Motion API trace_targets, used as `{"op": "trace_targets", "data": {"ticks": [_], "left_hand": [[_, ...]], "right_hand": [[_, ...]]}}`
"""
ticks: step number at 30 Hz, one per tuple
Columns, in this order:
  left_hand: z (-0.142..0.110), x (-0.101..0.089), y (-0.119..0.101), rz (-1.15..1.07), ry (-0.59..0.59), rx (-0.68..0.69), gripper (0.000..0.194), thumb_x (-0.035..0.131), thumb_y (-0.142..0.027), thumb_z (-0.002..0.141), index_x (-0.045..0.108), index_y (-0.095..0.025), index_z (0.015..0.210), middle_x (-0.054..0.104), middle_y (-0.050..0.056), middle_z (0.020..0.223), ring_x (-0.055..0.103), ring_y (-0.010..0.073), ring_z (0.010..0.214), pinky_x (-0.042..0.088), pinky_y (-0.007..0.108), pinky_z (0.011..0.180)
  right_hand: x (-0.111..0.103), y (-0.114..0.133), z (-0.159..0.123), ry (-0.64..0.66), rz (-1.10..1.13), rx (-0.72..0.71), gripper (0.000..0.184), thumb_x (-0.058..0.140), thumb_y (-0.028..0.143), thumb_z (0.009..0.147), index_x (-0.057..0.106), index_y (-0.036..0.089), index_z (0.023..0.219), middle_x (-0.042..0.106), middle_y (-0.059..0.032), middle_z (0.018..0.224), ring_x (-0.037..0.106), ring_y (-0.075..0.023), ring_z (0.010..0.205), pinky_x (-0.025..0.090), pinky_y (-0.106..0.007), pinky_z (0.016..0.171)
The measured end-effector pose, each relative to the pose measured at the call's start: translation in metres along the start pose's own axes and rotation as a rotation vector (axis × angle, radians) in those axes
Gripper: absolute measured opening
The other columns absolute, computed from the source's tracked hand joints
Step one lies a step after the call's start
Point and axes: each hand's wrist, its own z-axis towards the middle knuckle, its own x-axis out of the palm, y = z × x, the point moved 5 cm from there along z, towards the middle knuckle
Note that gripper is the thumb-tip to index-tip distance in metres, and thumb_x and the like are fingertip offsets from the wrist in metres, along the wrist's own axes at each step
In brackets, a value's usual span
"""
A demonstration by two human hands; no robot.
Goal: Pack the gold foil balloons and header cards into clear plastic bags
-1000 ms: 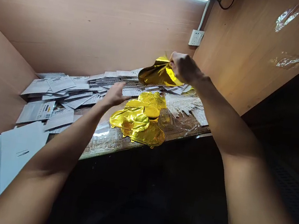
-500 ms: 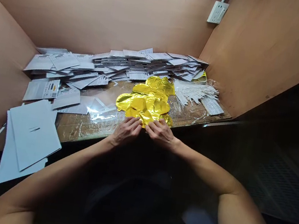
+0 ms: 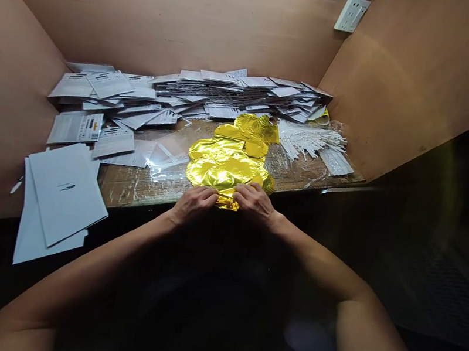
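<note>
Gold foil balloon [image 3: 227,168] lying flat and crinkled on a worktop [image 3: 134,189] of brown board under clear tape, sitting right at the near edge, with its folded upper lobes pointing toward the back and almost touching a low spread of printed white cards [image 3: 193,98]. Left hand [image 3: 194,205] resting on the balloon's near edge, with left fingers [image 3: 207,196] extended and gently curved, not clenched, lying across the foil and pressing it down. Right hand [image 3: 254,205] resting just beside the left, with right fingers [image 3: 253,193] slightly spread and flattening the gold surface, not gripping any fold. A narrow strip of creased foil showing between the two hands. A clear plastic bag [image 3: 168,162] lying just left of the balloon, and a bundle of thin white sticks [image 3: 311,143] lying on clear wrapping to the right of it. A small yellow piece [image 3: 321,117] tucked into the far right corner behind the bundle. A stack of blank-looking white sheets [image 3: 65,193] overhanging the worktop's left front corner. Wooden panels [image 3: 410,79] enclosing the back and sides, with a white wall socket [image 3: 352,14] mounted high up near the corner.
</note>
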Motion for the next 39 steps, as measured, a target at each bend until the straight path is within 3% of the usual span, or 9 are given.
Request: {"op": "trace_targets", "data": {"ticks": [5,8,13,16,23,29,32,35,39], "left_hand": [[-0.009,0.000,0.000,-0.009,-0.124,0.065,0.025,0.053,-0.012,0.105,0.075,-0.018,0.115,0.079,0.014,0.125,0.074,0.0294,0.122,0.061,0.043,0.102],[-0.011,-0.001,-0.001,0.000,-0.188,0.091,0.025,0.052,-0.010,0.104,0.076,-0.019,0.107,0.081,0.012,0.114,0.076,0.0270,0.116,0.063,0.040,0.097],[-0.012,-0.001,0.002,-0.027,-0.134,0.037,0.025,0.051,-0.012,0.104,0.071,-0.021,0.091,0.076,0.010,0.094,0.077,0.0236,0.099,0.063,0.034,0.086],[-0.012,-0.002,0.003,-0.060,-0.106,0.019,0.023,0.050,-0.015,0.105,0.071,-0.020,0.098,0.075,0.011,0.100,0.076,0.0227,0.094,0.064,0.034,0.084],[-0.016,0.001,0.007,-0.239,-0.088,0.013,0.030,0.047,-0.015,0.106,0.075,-0.022,0.112,0.077,0.013,0.110,0.073,0.0277,0.123,0.062,0.043,0.105],[-0.016,0.000,0.018,-0.323,-0.038,-0.174,0.027,0.050,-0.014,0.099,0.075,-0.021,0.108,0.078,0.014,0.123,0.075,0.0282,0.115,0.060,0.044,0.102],[0.007,0.002,0.044,-0.283,0.104,-0.499,0.025,0.052,-0.017,0.095,0.074,-0.019,0.106,0.080,0.014,0.099,0.076,0.0298,0.095,0.060,0.041,0.087],[0.033,0.001,0.064,-0.195,0.221,-0.717,0.024,0.054,-0.025,0.098,0.074,-0.015,0.106,0.078,0.017,0.098,0.075,0.0342,0.096,0.058,0.043,0.086],[0.046,-0.010,0.049,-0.096,0.086,-0.431,0.043,0.059,-0.032,0.101,0.064,-0.012,0.139,0.066,0.024,0.143,0.065,0.0373,0.129,0.054,0.049,0.106]], "right_hand": [[0.000,0.001,-0.009,-0.068,-0.028,-0.012,0.029,0.050,0.013,0.108,0.069,0.020,0.087,0.075,-0.0082,0.095,0.067,-0.0229,0.096,0.042,-0.040,0.089],[-0.002,0.004,-0.014,-0.132,-0.041,-0.008,0.020,0.054,0.015,0.107,0.072,0.019,0.098,0.076,-0.0102,0.108,0.067,-0.0239,0.104,0.042,-0.041,0.093],[-0.002,0.008,-0.018,-0.157,0.040,-0.055,0.017,0.057,0.013,0.107,0.070,0.019,0.099,0.077,-0.0080,0.106,0.069,-0.0215,0.106,0.043,-0.040,0.095],[0.001,0.003,-0.019,-0.194,0.071,-0.054,0.012,0.060,0.014,0.106,0.071,0.019,0.103,0.079,-0.0092,0.113,0.071,-0.0233,0.113,0.044,-0.042,0.099],[0.015,-0.012,-0.034,-0.212,0.162,-0.147,0.015,0.061,0.013,0.105,0.074,0.022,0.104,0.082,-0.0063,0.116,0.074,-0.0219,0.118,0.045,-0.042,0.102],[0.018,-0.016,-0.025,0.004,0.385,0.132,0.021,0.054,0.020,0.107,0.074,0.022,0.110,0.082,-0.0088,0.118,0.074,-0.0244,0.118,0.041,-0.043,0.107],[0.019,-0.034,0.002,0.159,0.370,0.524,0.028,0.046,0.026,0.109,0.073,0.017,0.110,0.081,-0.0119,0.100,0.074,-0.0253,0.094,0.046,-0.038,0.093],[0.024,-0.055,0.033,0.371,0.286,0.817,0.032,0.048,0.033,0.109,0.074,0.016,0.111,0.079,-0.0169,0.104,0.073,-0.0291,0.095,0.047,-0.035,0.082],[0.025,-0.063,0.054,0.545,0.205,0.849,0.030,0.052,0.028,0.107,0.074,0.013,0.120,0.078,-0.0223,0.117,0.072,-0.0324,0.107,0.048,-0.037,0.088]]}}
